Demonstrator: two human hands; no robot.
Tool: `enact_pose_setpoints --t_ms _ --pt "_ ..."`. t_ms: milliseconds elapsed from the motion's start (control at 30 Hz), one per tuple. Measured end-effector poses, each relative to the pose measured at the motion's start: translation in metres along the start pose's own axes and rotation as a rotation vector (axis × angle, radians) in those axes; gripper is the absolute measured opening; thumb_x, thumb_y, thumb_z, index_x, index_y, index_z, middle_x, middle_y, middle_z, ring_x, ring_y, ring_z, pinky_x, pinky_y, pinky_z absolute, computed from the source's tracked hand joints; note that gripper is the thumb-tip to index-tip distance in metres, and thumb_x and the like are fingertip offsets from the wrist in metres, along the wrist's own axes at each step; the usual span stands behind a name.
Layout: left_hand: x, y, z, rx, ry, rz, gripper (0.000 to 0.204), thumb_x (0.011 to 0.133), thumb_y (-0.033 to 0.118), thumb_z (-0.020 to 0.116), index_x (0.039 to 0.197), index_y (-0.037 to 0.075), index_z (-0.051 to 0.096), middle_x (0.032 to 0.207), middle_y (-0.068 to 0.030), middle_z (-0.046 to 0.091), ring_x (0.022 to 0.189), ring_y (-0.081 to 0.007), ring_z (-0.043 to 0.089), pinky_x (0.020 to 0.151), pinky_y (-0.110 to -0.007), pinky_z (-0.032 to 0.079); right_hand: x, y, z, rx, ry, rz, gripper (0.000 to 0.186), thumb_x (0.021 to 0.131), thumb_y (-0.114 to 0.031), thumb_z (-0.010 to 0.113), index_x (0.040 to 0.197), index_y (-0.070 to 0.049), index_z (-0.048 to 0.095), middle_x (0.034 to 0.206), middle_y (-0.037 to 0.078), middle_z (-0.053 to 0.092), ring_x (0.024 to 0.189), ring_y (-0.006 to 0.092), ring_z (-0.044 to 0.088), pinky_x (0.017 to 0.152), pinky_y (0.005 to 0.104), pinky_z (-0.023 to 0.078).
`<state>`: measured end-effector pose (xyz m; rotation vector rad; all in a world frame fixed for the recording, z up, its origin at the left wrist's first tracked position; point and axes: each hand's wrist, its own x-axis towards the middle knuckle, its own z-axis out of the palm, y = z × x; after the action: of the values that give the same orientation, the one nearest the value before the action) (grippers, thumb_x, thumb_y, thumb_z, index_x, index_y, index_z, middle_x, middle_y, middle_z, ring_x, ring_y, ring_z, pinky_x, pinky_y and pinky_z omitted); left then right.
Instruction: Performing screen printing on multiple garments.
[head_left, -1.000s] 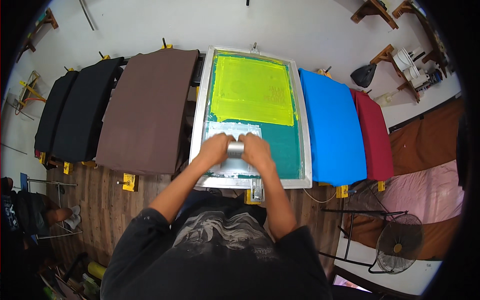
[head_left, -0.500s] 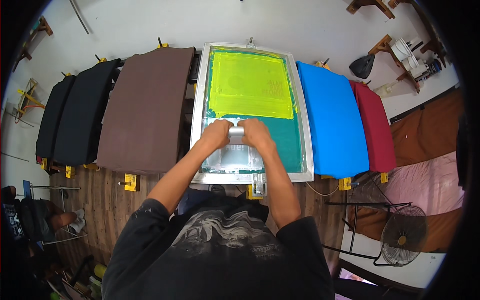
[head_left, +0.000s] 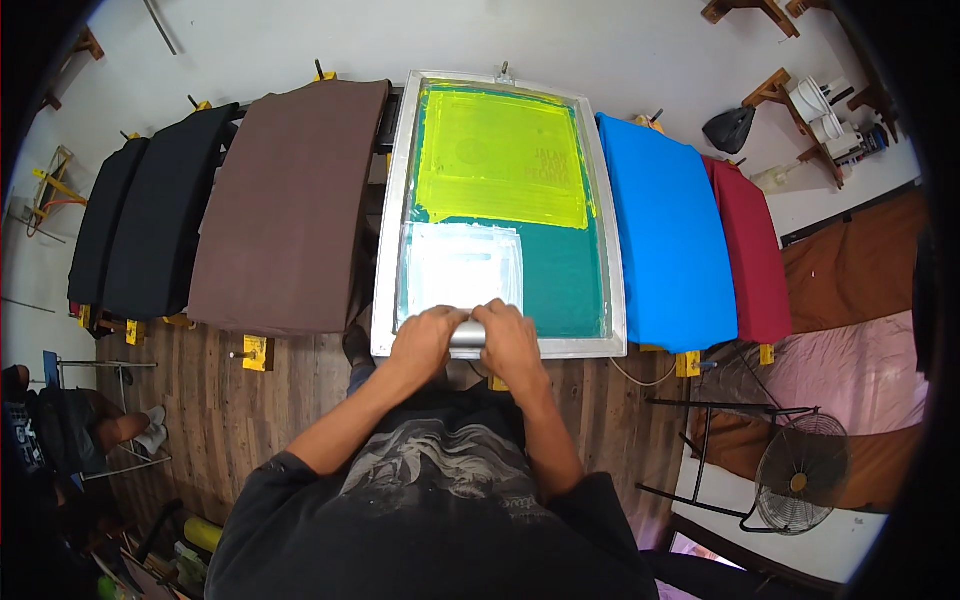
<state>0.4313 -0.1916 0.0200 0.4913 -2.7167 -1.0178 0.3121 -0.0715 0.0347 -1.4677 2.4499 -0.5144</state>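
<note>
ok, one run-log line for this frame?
left hand: on squeegee | right hand: on squeegee | squeegee: near edge of screen frame | white ink patch: ahead

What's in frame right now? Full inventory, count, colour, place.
screen frame: 1, silver rim, green mesh with a yellow panel, centre.
squeegee: 1, silver handle, near edge of the frame, under both hands.
white ink patch: 1, white, lower left of the mesh.
brown shirt: 1, left of the frame.
black shirts: 2, far left.
blue shirt: 1, right of the frame.
red shirt: 1, beyond the blue one.
floor fan: 1, black, lower right.
wooden floor: brown planks, below the boards.
left hand: gripping the squeegee.
right hand: gripping the squeegee.
</note>
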Motion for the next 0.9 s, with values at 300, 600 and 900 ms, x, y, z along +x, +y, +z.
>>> enact_pose_setpoints --t_ms 300,600,900 --pt "0.085 -0.024 -0.024 0.096 -0.1 -0.124 0.038 0.067 -0.007 0.06 0.102 0.004 0.07 0.086 -0.023 0.069 0.083 -0.0395 0.067 0.076 -0.045 0.055 0.096 0.02 -0.029 -0.085 -0.173 0.041 0.033 0.069 0.0 0.067 0.102 -0.007 0.07 0.096 0.019 0.069 0.093 0.0356 0.067 0.08 0.0449 0.053" --pt "0.009 -0.012 0.008 0.046 0.042 0.011 0.031 0.076 -0.004 0.06 0.106 0.001 0.067 0.103 -0.0189 0.065 0.086 -0.0386 0.067 0.077 -0.044 0.055 0.012 0.005 0.002 0.008 0.046 -0.018 0.03 0.07 0.007 0.063 0.097 -0.005 0.061 0.097 0.014 0.057 0.095 0.0346 0.057 0.076 0.0463 0.05" --pt "0.045 -0.008 -0.021 0.09 -0.06 -0.013 0.027 0.074 0.0 0.062 0.099 0.007 0.07 0.088 -0.0176 0.068 0.083 -0.0366 0.067 0.075 -0.045 0.055 0.05 0.019 -0.023 -0.003 -0.099 -0.043 0.023 0.072 -0.004 0.067 0.094 -0.008 0.068 0.092 0.018 0.064 0.09 0.0372 0.064 0.077 0.0471 0.052"
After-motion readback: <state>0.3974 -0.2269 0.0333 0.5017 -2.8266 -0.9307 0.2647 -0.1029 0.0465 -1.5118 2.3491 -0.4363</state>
